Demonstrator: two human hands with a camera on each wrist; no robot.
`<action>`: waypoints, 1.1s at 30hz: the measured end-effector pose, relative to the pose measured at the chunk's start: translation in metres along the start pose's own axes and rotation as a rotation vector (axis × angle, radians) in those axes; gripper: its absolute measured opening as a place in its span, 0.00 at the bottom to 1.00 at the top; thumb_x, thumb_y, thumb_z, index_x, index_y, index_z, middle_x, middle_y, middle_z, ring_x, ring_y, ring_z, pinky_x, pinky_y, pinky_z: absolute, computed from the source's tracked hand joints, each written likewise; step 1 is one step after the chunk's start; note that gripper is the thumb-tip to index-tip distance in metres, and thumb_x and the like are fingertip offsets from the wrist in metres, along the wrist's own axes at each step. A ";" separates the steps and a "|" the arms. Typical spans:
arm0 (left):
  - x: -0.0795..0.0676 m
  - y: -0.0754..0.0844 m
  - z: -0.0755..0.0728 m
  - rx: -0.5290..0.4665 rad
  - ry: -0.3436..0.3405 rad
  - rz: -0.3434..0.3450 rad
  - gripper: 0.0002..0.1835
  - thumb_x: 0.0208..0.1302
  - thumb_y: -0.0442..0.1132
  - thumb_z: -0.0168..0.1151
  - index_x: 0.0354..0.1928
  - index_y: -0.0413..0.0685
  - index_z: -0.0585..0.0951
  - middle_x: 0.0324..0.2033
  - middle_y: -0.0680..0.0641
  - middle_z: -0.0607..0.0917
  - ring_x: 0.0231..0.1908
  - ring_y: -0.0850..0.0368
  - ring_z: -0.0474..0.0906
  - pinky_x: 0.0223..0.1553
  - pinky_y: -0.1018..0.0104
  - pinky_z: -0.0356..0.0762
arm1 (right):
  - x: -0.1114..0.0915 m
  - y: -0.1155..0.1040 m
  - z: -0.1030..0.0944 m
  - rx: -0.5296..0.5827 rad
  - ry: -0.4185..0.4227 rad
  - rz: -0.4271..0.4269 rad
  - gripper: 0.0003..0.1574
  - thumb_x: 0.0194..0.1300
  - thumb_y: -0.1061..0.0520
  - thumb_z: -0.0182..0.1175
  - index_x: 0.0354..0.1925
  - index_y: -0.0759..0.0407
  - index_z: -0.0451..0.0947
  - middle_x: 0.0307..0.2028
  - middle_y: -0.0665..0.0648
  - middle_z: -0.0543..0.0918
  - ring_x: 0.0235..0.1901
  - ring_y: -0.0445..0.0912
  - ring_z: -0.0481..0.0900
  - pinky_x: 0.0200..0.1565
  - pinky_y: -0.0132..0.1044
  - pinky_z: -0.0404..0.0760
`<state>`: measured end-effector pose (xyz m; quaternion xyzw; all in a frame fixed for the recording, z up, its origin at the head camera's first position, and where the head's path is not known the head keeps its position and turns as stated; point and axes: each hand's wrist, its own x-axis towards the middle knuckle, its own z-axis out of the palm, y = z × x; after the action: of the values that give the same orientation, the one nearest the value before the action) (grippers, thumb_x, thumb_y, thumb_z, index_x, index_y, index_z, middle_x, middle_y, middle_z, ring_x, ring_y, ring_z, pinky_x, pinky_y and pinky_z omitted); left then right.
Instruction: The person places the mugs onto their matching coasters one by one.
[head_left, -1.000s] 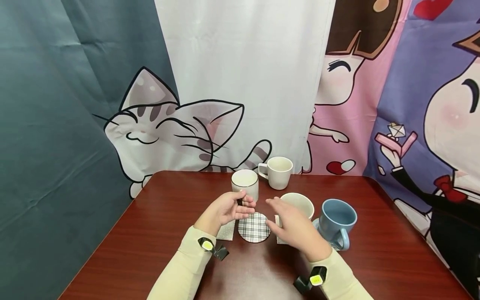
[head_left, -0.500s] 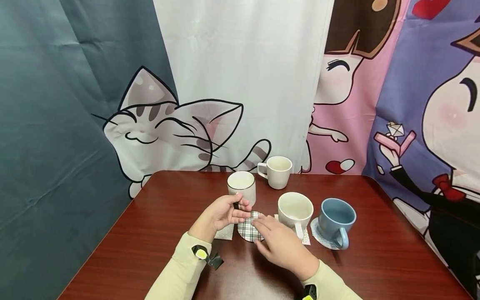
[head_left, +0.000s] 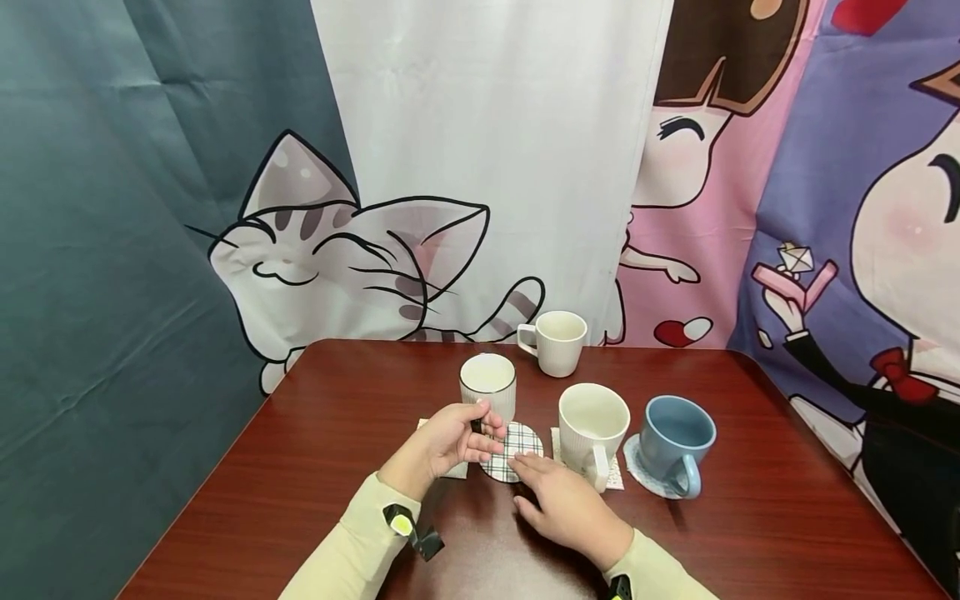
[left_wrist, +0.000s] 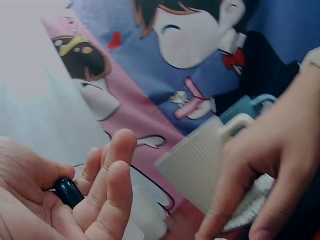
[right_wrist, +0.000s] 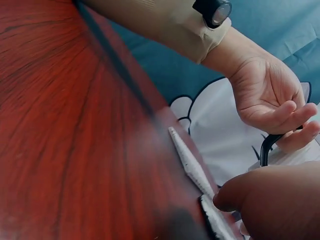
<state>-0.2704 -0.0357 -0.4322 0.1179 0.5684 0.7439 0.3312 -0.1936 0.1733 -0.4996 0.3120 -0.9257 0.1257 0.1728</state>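
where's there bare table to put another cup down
A wide bare stretch of table lies left of the square coaster by the left hand. Another patch lies right of the blue mug, toward the table's right edge. The middle is crowded: right hand, plaid coaster, front cream mug, black-rimmed mug.

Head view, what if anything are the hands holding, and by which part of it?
The left hand holds the dark-rimmed white mug by its black handle. The right hand is over the plaid coaster; no grip shows there.
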 end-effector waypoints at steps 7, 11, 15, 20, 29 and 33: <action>-0.003 -0.012 0.003 0.012 0.010 -0.016 0.23 0.83 0.45 0.39 0.33 0.47 0.80 0.30 0.51 0.84 0.27 0.62 0.86 0.27 0.72 0.82 | -0.007 0.000 0.005 -0.010 -0.031 0.014 0.28 0.62 0.52 0.68 0.57 0.66 0.81 0.56 0.63 0.83 0.58 0.56 0.81 0.58 0.52 0.78; -0.004 -0.016 0.006 0.001 0.013 -0.011 0.22 0.82 0.45 0.40 0.33 0.47 0.80 0.31 0.51 0.84 0.27 0.62 0.86 0.27 0.72 0.82 | -0.009 0.000 0.007 -0.020 -0.036 0.016 0.27 0.62 0.52 0.68 0.56 0.65 0.82 0.57 0.63 0.83 0.58 0.55 0.81 0.58 0.51 0.78; -0.003 -0.020 0.007 -0.009 0.016 -0.010 0.22 0.82 0.45 0.40 0.33 0.47 0.79 0.31 0.50 0.83 0.27 0.62 0.86 0.28 0.71 0.82 | -0.010 0.001 0.009 -0.033 -0.039 0.010 0.26 0.62 0.52 0.68 0.55 0.65 0.83 0.56 0.62 0.83 0.57 0.55 0.81 0.58 0.51 0.79; -0.002 -0.024 0.008 -0.011 0.016 -0.012 0.22 0.82 0.45 0.39 0.33 0.47 0.79 0.32 0.51 0.83 0.27 0.62 0.86 0.28 0.71 0.82 | -0.009 0.001 0.008 -0.044 -0.034 0.008 0.26 0.62 0.52 0.68 0.55 0.64 0.83 0.56 0.62 0.84 0.57 0.55 0.82 0.57 0.51 0.79; 0.004 -0.035 0.012 0.003 -0.007 0.002 0.22 0.82 0.45 0.39 0.33 0.47 0.79 0.31 0.51 0.83 0.26 0.61 0.86 0.26 0.72 0.80 | -0.010 0.003 0.009 -0.053 -0.009 0.009 0.31 0.61 0.51 0.69 0.61 0.60 0.81 0.56 0.61 0.84 0.56 0.53 0.82 0.56 0.49 0.80; 0.005 -0.041 0.013 0.019 -0.003 -0.009 0.21 0.82 0.46 0.41 0.33 0.47 0.79 0.31 0.50 0.83 0.27 0.62 0.86 0.27 0.73 0.80 | -0.011 0.002 0.010 -0.049 0.012 0.005 0.29 0.60 0.53 0.69 0.59 0.61 0.82 0.56 0.60 0.84 0.56 0.53 0.83 0.56 0.49 0.81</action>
<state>-0.2525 -0.0171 -0.4666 0.1198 0.5755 0.7367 0.3342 -0.1893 0.1767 -0.5134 0.3044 -0.9283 0.1051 0.1859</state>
